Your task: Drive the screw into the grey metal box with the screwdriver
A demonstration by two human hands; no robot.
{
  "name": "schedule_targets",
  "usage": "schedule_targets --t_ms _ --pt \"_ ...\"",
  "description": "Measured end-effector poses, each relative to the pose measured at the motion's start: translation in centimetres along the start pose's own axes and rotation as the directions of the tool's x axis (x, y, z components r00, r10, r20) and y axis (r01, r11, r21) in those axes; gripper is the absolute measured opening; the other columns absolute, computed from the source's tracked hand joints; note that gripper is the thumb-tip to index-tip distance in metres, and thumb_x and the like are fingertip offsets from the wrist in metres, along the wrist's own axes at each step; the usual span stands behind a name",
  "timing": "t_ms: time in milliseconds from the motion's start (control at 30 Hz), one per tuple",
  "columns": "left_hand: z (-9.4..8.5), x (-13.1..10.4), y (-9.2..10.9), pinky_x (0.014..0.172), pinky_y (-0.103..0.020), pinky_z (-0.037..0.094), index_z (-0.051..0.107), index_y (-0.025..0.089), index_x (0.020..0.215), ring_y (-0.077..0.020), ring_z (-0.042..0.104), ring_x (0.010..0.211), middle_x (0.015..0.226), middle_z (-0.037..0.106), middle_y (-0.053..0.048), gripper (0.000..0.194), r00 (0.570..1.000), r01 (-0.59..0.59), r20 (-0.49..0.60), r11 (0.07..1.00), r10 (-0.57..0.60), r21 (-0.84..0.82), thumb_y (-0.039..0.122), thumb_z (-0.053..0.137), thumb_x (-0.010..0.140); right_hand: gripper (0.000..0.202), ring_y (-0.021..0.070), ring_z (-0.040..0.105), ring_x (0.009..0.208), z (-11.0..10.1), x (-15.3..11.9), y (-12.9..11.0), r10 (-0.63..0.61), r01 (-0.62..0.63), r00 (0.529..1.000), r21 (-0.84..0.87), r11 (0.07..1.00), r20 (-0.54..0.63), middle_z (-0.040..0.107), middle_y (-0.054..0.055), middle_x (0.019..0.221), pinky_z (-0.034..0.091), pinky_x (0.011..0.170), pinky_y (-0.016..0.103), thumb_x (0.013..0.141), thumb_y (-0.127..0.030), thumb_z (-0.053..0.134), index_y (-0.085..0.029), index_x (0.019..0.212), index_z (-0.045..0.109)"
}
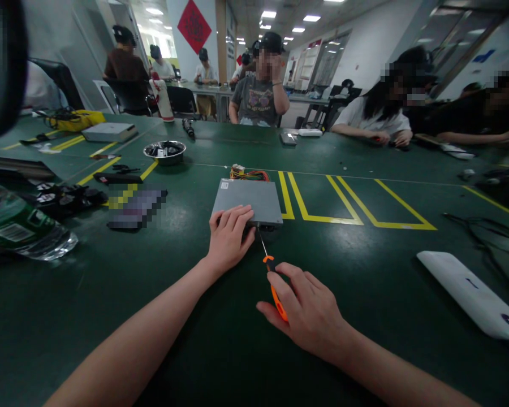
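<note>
A flat grey metal computer power supply (258,198) lies on the green table in front of me. My left hand (229,234) grips its near left corner, fingers on top and thumb at the front face. A bundle of coloured wires (252,175) comes out at the back of the case. In my right hand (311,305) is a screwdriver (280,305) with an orange and black handle. Its thin shaft points away from me, and the tip meets the front face of the case close to my left thumb. The tip's exact contact is too small to make out.
To the left are a metal bowl (164,152) of small parts, a blurred-out phone-like slab (138,209) and a plastic bottle (25,226). A white oblong device (470,294) and black cables (487,243) lie right. Yellow tape (331,219) marks the table. Several people sit beyond.
</note>
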State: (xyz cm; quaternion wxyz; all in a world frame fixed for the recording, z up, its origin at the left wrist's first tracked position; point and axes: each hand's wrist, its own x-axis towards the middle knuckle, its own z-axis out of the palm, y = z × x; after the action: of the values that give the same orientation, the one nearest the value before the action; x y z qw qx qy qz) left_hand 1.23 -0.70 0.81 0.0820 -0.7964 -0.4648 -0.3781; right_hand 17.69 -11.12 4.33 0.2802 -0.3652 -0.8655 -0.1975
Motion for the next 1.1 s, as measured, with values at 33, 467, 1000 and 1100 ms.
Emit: schedule_targets --t_ms 33,467,1000,1100 --pt "0.0 0.0 0.0 0.097 -0.041 0.025 0.047 0.024 0.115 -0.0205 0.046 0.117 0.124 0.055 -0.004 0.030 1.000 0.001 -0.003 1.000 -0.001 0.001 0.026 0.048 0.085 0.024 0.0182 0.060 0.070 -0.1 0.0 -0.1 0.011 -0.011 1.000 -0.012 1.000 -0.006 0.062 0.017 0.088 0.047 0.055 0.027 0.084 -0.029 0.049 -0.009 0.096 0.055" --pt "0.0 -0.1 -0.1 0.096 -0.042 0.024 0.047 0.024 0.114 -0.0209 0.046 0.117 0.124 0.055 -0.004 0.030 1.000 -0.006 -0.004 1.000 0.006 -0.006 0.026 0.049 0.085 0.016 0.0191 0.059 0.076 0.0 0.0 -0.2 -0.089 0.089 0.996 -0.042 0.995 0.000 0.063 0.016 0.098 0.048 0.065 0.032 0.083 -0.025 0.050 -0.015 0.093 0.056" --pt "-0.1 0.0 0.0 0.097 -0.042 0.025 0.047 0.024 0.115 -0.0206 0.046 0.116 0.124 0.055 -0.004 0.031 1.000 -0.003 0.001 1.000 0.003 -0.005 0.025 0.049 0.084 0.010 0.0193 0.057 0.080 0.0 -0.2 -0.7 -0.121 0.122 0.992 -0.023 0.992 0.034 0.062 0.014 0.097 0.048 0.069 0.034 0.083 -0.016 0.048 -0.015 0.090 0.055" --pt "0.0 0.0 0.0 0.096 -0.042 0.025 0.047 0.024 0.115 -0.0211 0.046 0.116 0.124 0.055 -0.004 0.031 1.000 0.001 0.002 1.000 -0.001 -0.012 0.025 0.049 0.084 0.016 0.0185 0.057 0.077 0.1 -0.2 -0.3 -0.071 0.071 0.997 -0.015 0.997 0.009 0.061 0.016 0.097 0.048 0.061 0.030 0.085 -0.022 0.047 -0.013 0.097 0.053"
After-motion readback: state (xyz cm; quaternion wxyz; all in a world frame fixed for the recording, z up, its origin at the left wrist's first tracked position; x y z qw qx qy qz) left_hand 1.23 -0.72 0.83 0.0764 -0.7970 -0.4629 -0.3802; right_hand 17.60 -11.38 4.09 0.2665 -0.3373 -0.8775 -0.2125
